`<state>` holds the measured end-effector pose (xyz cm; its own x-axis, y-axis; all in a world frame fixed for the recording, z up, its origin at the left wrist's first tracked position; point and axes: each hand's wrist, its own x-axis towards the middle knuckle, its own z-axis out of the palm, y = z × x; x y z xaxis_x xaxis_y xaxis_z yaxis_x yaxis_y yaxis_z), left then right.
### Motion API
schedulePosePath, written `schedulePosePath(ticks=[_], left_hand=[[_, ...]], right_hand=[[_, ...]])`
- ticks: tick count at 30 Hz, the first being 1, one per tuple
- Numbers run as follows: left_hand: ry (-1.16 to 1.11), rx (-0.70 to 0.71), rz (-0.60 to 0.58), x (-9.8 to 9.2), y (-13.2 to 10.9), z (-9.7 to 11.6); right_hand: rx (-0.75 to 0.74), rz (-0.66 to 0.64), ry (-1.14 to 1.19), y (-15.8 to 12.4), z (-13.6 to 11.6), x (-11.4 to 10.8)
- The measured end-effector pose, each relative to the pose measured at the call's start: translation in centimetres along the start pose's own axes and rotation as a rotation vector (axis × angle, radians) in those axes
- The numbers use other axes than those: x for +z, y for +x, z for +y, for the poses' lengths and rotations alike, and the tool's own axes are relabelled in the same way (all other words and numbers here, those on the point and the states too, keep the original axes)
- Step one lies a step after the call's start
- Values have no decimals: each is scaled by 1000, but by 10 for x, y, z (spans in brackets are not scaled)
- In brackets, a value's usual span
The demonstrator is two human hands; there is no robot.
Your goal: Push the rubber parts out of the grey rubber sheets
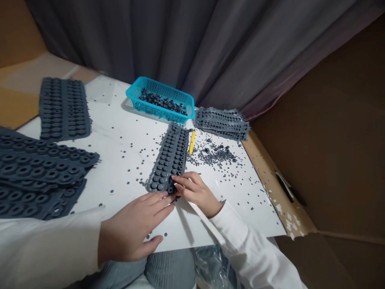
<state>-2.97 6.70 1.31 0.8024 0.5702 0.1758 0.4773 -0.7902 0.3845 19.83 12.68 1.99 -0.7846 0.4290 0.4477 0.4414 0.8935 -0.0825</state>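
A dark grey moulded rubber sheet with rows of round raised knobs lies lengthwise in front of me. At its near end, my left hand rests with fingers stretched out and fingertips on the sheet's edge, thumb apart. My right hand is closed around a long white stick-like tool, which slants back under the wrist. The right fingertips touch the knobs at the sheet's near right corner; the tool's tip is hidden there. Just right of the sheet lies a yellow pen-like tool.
A blue perforated basket holding small dark pieces stands at the back. More rubber sheets lie at left, with a stack nearer me. Holed sheets lie back right. Small dark bits are scattered over the white tabletop.
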Motion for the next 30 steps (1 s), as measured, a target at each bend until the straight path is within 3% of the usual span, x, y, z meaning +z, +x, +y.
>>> schedulePosePath(ticks=[5, 10, 14, 20, 30], left_hand=[[-39, -10, 3, 1, -1, 0], [-64, -12, 10, 1, -3, -1], [-48, -2, 5, 0, -3, -1], [-2, 2, -23, 1, -1, 0], [-11, 2, -13, 3, -3, -1]], right_hand=[[94, 32, 36, 2, 8, 2], [318, 183, 151, 0, 22, -4], [471, 258, 280, 1, 18, -10], [307, 105, 604, 4, 3, -4], [244, 75, 582, -2, 4, 0]])
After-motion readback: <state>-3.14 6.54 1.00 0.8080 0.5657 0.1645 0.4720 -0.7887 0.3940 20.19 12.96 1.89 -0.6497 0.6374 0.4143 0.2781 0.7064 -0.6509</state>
